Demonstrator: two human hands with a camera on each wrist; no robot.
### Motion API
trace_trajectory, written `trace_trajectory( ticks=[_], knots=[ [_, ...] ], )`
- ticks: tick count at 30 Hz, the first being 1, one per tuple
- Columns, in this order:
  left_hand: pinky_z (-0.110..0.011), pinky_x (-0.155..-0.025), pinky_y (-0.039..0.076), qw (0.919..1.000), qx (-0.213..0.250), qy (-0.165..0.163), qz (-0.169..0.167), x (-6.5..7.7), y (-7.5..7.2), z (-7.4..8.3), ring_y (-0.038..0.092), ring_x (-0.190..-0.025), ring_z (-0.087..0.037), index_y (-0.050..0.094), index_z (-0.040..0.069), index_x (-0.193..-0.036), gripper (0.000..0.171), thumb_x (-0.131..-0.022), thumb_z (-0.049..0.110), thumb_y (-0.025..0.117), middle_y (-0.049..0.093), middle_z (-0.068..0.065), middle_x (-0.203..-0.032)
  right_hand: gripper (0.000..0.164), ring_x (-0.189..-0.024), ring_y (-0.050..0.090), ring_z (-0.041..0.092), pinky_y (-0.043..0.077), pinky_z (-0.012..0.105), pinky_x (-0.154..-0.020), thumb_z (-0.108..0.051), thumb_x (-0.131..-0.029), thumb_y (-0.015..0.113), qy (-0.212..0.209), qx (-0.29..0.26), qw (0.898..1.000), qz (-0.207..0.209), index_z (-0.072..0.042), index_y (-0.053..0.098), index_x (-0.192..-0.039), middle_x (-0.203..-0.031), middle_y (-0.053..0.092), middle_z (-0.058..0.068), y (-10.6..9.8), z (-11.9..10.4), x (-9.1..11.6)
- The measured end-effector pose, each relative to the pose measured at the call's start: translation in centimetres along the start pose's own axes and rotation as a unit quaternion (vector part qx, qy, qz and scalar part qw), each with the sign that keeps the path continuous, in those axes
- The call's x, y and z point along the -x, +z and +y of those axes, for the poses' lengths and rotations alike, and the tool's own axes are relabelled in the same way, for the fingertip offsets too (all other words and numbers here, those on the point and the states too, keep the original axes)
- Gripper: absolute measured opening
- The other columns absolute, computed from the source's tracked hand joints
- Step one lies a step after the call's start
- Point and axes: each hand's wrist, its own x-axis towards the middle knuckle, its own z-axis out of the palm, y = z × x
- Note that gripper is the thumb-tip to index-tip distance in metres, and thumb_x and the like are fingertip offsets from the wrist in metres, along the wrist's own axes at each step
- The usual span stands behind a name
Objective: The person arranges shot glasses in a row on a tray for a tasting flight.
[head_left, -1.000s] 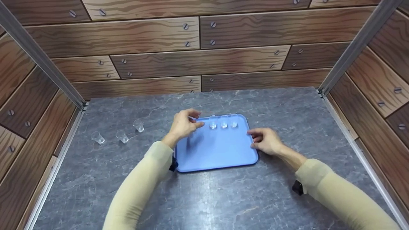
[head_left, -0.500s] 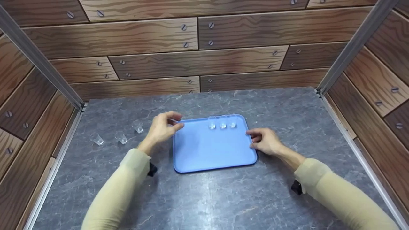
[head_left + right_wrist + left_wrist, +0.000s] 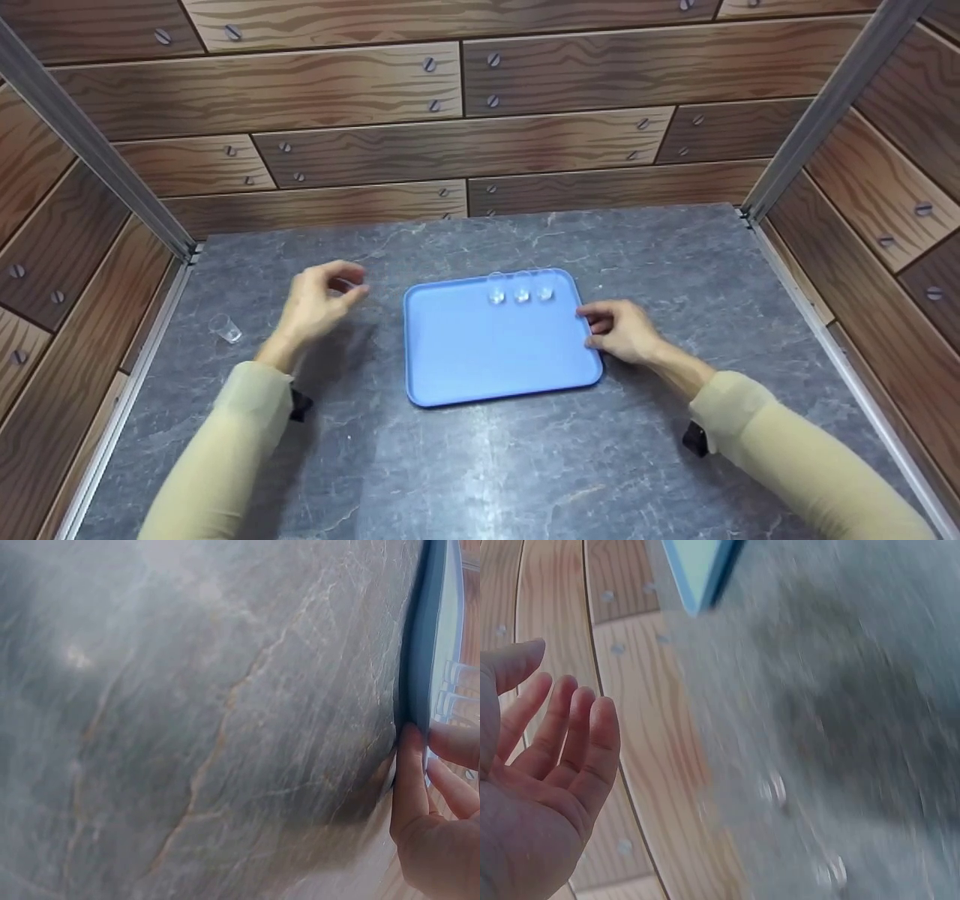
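On the grey marbled table lies a blue tray. Three small clear shot glasses stand in a row near its far edge, toward the right. My right hand pinches the tray's right rim; the right wrist view shows fingers on either side of that rim. Left of the tray my left hand is over the table, its fingers loosely bent around nothing. Beyond it at the left, one more shot glass stands on the table. The left wrist view shows blurred glasses below the hand.
Wood-patterned walls enclose the table at the back and both sides. Metal posts rise at the back corners, and a metal rail runs along the left edge.
My left hand has moved left from over the tray, toward the loose glasses, and now covers two of them in the head view. My right hand stays at the tray's rim.
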Motion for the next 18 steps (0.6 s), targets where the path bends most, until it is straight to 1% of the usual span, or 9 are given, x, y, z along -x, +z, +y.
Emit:
trace_trajectory(
  ticks=[3, 6, 8, 12, 14, 18],
  knots=[
    [-0.015, -0.081, 0.057, 0.9999, -0.006, -0.01, 0.007, 0.4, -1.5, -0.9, 0.079, -0.108, -0.035, 0.079, 0.002, -0.129, 0.028, -0.103, 0.013, 0.079, 0.083, -0.02, -0.121, 0.052, -0.109, 0.079, 0.036, 0.057, 0.014, -0.081, 0.008, -0.089, 0.084, -0.002, 0.001, 1.0, 0.0, 0.006, 0.074, -0.14, -0.128, 0.078, 0.029, 0.0, 0.0, 0.0],
    [-0.012, -0.079, 0.056, 0.9996, -0.015, -0.02, 0.015, 0.8, -3.0, -1.8, 0.079, -0.108, -0.035, 0.079, 0.002, -0.13, 0.03, -0.103, 0.014, 0.078, 0.083, -0.021, -0.121, 0.052, -0.108, 0.08, 0.036, 0.056, 0.013, -0.08, 0.008, -0.088, 0.085, -0.006, -0.003, 1.0, -0.001, 0.007, 0.074, -0.139, -0.128, 0.078, 0.03, 0.1, 0.1, 0.1],
    [-0.01, -0.079, 0.055, 0.9992, -0.023, -0.026, 0.02, 1.2, -4.1, -2.2, 0.078, -0.109, -0.035, 0.078, 0.002, -0.132, 0.031, -0.103, 0.014, 0.078, 0.083, -0.022, -0.123, 0.052, -0.107, 0.08, 0.034, 0.056, 0.012, -0.079, 0.008, -0.088, 0.085, -0.009, -0.007, 1.0, -0.003, 0.008, 0.073, -0.138, -0.127, 0.078, 0.03, 0.1, 0.2, 0.1],
    [-0.006, -0.082, 0.051, 0.9981, -0.045, -0.026, 0.034, 2.1, -6.3, -3.2, 0.078, -0.11, -0.034, 0.078, 0.003, -0.133, 0.032, -0.104, 0.016, 0.079, 0.082, -0.022, -0.125, 0.052, -0.107, 0.08, 0.033, 0.056, 0.011, -0.079, 0.007, -0.087, 0.085, -0.012, -0.009, 1.0, -0.004, 0.007, 0.074, -0.138, -0.127, 0.079, 0.03, 0.2, 0.2, 0.1],
    [-0.006, -0.082, 0.05, 0.9975, -0.054, -0.024, 0.038, 2.5, -7.4, -3.7, 0.077, -0.107, -0.029, 0.079, 0.004, -0.132, 0.032, -0.103, 0.018, 0.08, 0.083, -0.022, -0.125, 0.052, -0.108, 0.079, 0.034, 0.056, 0.011, -0.08, 0.007, -0.088, 0.085, -0.012, -0.004, 1.0, -0.003, 0.007, 0.074, -0.139, -0.129, 0.078, 0.029, 0.1, 0.2, 0.0],
    [-0.007, -0.079, 0.051, 0.9963, -0.068, -0.034, 0.039, 3.4, -9.2, -5.1, 0.07, -0.103, -0.011, 0.079, 0.006, -0.132, 0.032, -0.104, 0.022, 0.082, 0.083, -0.02, -0.126, 0.052, -0.112, 0.079, 0.036, 0.055, 0.011, -0.081, 0.007, -0.09, 0.084, -0.008, 0.002, 1.0, -0.004, 0.006, 0.074, -0.14, -0.132, 0.078, 0.029, -0.1, 0.2, -0.1]
  ],
)
